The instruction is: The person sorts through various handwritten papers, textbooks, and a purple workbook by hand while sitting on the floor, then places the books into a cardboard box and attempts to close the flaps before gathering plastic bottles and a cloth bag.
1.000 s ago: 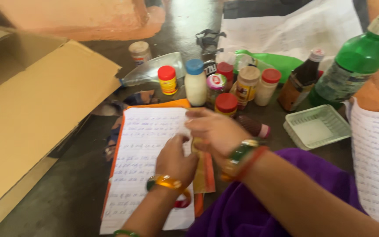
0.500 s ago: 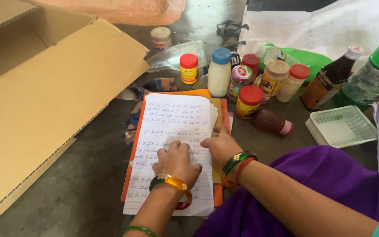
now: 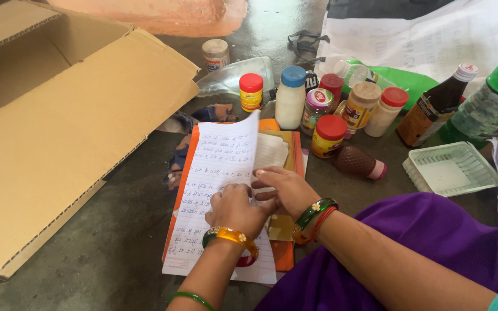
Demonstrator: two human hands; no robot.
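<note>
An orange-covered notebook point(image 3: 174, 193) lies open on the grey floor, its lined page point(image 3: 220, 155) full of handwriting. My left hand point(image 3: 234, 210), with an amber bangle, rests on the lower part of that page, fingers curled at its right edge. The page's right edge stands lifted. My right hand point(image 3: 283, 190), with green and red bangles, lies just right of it, fingers stretched toward the lifted edge over the pages beneath.
A large open cardboard box point(image 3: 76, 115) fills the left. Behind the notebook stand several jars and bottles: a blue-capped white bottle point(image 3: 290, 98), a red-lidded jar point(image 3: 328, 135), a brown bottle point(image 3: 358, 162) on its side. At right are a pale tray point(image 3: 451, 169), a green bottle point(image 3: 491, 103) and purple cloth point(image 3: 422, 242).
The page lay flat under both hands half a second ago; now its right edge is raised. My right hand's fingers have moved left to the lifted edge.
</note>
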